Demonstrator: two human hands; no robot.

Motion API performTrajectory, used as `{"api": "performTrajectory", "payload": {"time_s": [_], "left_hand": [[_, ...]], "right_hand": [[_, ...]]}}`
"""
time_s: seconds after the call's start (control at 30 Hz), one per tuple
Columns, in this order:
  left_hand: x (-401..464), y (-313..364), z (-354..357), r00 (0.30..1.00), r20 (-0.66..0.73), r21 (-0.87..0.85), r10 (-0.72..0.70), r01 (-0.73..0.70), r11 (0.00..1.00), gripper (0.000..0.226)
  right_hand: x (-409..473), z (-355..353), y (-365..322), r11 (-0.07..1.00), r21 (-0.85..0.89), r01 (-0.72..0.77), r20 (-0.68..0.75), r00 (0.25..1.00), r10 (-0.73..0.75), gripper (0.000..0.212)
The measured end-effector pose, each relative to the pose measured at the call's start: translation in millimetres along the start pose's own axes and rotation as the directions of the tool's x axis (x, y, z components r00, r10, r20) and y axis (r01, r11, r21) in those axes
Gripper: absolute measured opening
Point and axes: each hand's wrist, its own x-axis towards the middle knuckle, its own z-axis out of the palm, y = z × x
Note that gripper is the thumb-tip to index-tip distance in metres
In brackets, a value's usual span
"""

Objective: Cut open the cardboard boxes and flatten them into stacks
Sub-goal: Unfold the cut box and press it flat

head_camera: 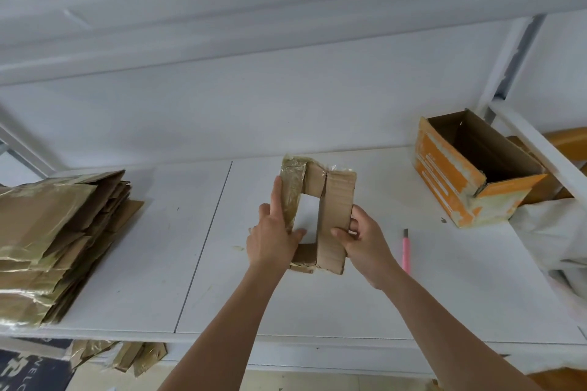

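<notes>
At the bench's (413, 295) left edge lies the flattened stack (57, 241). Mid-bench, the left hand (273, 238) and right hand (365, 241) each grip a side of the opened small box (320, 209), apparently collapsing it; next, press it flat.

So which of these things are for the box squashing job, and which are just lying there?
For the job:
- small opened box, held by left hand and right hand
- pink cutter
- stack of flattened boxes
- orange box, still to flatten

Just lying about:
- white sack
- cardboard scraps under the table
</notes>
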Motion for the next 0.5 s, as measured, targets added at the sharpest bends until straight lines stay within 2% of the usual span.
{"api": "performTrajectory", "payload": {"time_s": [0.07, 0.13, 0.23, 0.3, 0.37, 0.4, 0.43, 0.5], "left_hand": [[1.4, 1.4, 0.0, 1.000, -0.013, 0.030, -0.008, 0.008, 1.000, 0.107], [3.1, 2.5, -3.0, 1.000, 0.012, -0.020, 0.019, -0.018, 1.000, 0.103], [7.5, -0.8, -9.7, 0.984, 0.121, -0.215, 0.128, -0.100, 0.972, 0.087], [11.4, -4.1, -16.9, 0.974, 0.166, -0.421, 0.155, -0.072, 0.904, 0.064], [14.0, -9.2, -23.4, 0.973, 0.149, -0.514, 0.179, -0.079, 0.854, 0.035], [14.9, -11.4, -26.9, 0.972, 0.142, -0.513, 0.186, -0.089, 0.854, 0.027], [15.0, -12.4, -30.1, 0.970, 0.148, -0.513, 0.194, -0.092, 0.853, 0.026], [13.3, -10.8, -36.7, 0.962, 0.183, -0.508, 0.203, -0.084, 0.857, 0.025]], "right_hand": [[0.2, -0.4, 2.1, 1.000, 0.004, -0.003, -0.003, 1.000, 0.003, 0.031], [1.8, -3.3, 4.6, 1.000, 0.005, -0.010, -0.036, 0.999, 0.011, 0.032], [4.9, -11.1, 10.4, 1.000, 0.012, -0.028, -0.117, 0.993, 0.029, 0.035], [4.6, -15.3, 13.9, 0.999, -0.015, -0.040, -0.143, 0.989, 0.037, 0.042], [2.3, -17.4, 14.9, 0.998, -0.051, -0.024, -0.191, 0.982, 0.014, 0.070], [1.9, -18.6, 14.8, 0.996, -0.087, 0.006, -0.241, 0.970, -0.027, 0.087], [2.7, -20.2, 14.3, 0.985, -0.164, 0.050, -0.293, 0.951, -0.098, 0.101], [7.6, -24.5, 12.4, 0.897, -0.417, 0.143, -0.315, 0.904, -0.290, 0.113]]}}
